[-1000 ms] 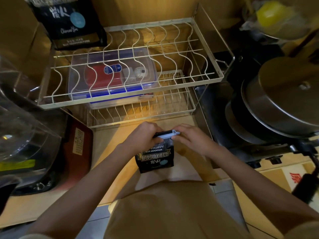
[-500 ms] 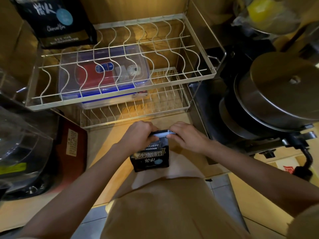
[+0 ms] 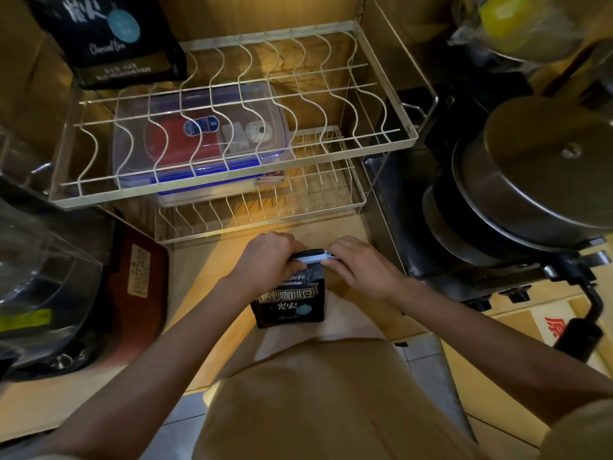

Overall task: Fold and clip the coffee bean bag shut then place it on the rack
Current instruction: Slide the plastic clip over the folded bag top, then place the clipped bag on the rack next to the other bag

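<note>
Together, both hands [image 3: 265, 260] atop the bag [image 3: 288, 300].

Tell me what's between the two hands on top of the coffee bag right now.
In the head view, a pale blue clip spans the gap between the left hand and right hand, sitting along the folded top of the coffee bag.

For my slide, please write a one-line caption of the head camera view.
Both hands, left and right, press a clip onto the folded coffee bag below the wire rack.
</note>
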The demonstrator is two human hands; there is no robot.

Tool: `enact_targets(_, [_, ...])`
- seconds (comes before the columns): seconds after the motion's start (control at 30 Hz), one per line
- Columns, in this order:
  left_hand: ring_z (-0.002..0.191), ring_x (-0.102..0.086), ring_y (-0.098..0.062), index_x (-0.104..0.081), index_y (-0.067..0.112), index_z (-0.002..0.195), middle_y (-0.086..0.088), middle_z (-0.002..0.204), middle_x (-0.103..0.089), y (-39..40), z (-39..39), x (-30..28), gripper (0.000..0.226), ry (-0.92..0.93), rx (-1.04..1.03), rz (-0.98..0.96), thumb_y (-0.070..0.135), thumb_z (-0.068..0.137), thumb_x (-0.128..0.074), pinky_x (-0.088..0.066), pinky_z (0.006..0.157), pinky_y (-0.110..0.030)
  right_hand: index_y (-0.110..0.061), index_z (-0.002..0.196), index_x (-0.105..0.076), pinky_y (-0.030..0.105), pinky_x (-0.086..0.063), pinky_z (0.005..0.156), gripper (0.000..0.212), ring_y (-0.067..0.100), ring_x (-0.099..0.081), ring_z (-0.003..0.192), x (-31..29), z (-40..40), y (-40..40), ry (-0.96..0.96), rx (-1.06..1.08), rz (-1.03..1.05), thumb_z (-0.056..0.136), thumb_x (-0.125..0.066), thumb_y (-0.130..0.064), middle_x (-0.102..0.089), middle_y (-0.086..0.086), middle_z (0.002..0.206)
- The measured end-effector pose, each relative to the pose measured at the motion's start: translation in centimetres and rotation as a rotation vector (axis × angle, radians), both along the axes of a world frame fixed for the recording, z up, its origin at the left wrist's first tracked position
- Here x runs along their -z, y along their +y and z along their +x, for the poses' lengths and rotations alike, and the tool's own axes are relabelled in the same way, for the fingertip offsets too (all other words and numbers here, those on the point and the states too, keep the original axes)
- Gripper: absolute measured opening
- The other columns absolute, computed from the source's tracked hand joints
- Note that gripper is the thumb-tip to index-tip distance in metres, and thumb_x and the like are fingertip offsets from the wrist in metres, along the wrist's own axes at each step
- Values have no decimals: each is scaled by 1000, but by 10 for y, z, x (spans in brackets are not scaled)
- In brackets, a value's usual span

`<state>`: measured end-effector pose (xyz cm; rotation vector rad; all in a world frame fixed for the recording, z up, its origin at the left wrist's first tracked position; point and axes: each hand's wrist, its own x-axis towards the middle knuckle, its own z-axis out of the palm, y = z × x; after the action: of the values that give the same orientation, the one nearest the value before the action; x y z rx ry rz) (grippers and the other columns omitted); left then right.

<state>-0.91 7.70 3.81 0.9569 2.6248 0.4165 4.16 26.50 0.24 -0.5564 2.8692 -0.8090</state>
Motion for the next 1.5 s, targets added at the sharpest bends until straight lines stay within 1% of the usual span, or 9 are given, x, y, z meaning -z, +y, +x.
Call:
enact_targets(0.27, [128,-39,-23,-23,31,138,-7,141,-42,-43,-4,19,108,-414,-354,332,44,49,-83,-38,96,-36,-15,94,-52,24,-37,70,15,9,-47,83,7,5,5,-82,141,-121,93,-45,-27,-51,-4,89])
enact_targets(0.43, [131,-35,-24,-22,25,139,-3,143,-37,-78,36,60,117,-879,-634,563,23,42,-87,-34,107,-44,-17,96,-54,23,-40,68,13,10,-52,83,12,8,-4,-117,213,-280,92,-47,-28,-54,-5,90])
enact_targets(0.57, [121,-46,-26,-28,16,135,-7,126,-50,-62,53,85,100,-866,-682,705,-17,54,-76,-50,91,-24,-18,102,-58,16,-43,80,19,1,-55,95,11,3,-5,-187,283,-415,87,-57,-30,-61,-5,109])
enact_targets(0.67, [119,-49,-31,-33,13,132,-12,122,-54,-55,55,95,95,-841,-735,750,-18,53,-76,-46,98,-50,-22,115,-51,6,-39,87,51,-9,-49,103,14,6,-3,-390,345,-505,71,-76,-28,-53,-15,118])
enact_targets(0.8, [117,-50,-31,-40,22,122,-6,116,-56,-52,57,103,91,-772,-754,725,-15,49,-80,-45,97,-52,-14,141,-21,28,-31,106,100,13,-34,130,29,16,-3,-733,358,-535,62,-82,-8,-38,-2,139])
enact_targets(1.0, [112,-52,-25,-40,29,119,-3,115,-57,-52,67,107,91,-763,-753,693,-10,48,-82,-49,93,-38,-8,119,-47,7,-50,69,67,17,-56,107,46,33,-29,-822,360,-700,61,-74,13,-58,-1,110])
enact_targets(1.1, [106,-53,-16,-40,23,122,9,106,-59,-60,68,101,89,-737,-702,595,0,49,-85,-45,74,-7,-9,116,-51,7,-50,69,63,0,-60,94,48,40,-31,-793,345,-698,62,-75,11,-60,-2,107])
enact_targets(1.37, [106,-58,-12,-48,25,115,4,112,-64,-69,48,35,75,-574,-530,578,16,52,-87,-48,89,-28,-16,105,-57,8,-51,69,54,-7,-63,85,-6,22,-21,-751,292,-661,61,-78,7,-65,-7,100])
enact_targets(1.5, [91,-63,5,-48,29,105,16,97,-63,-72,37,-20,64,-592,-438,613,7,56,-84,-50,67,-7,-12,111,-57,12,-51,79,57,1,-62,97,-56,12,-12,-649,210,-592,60,-81,-2,-66,-7,105])
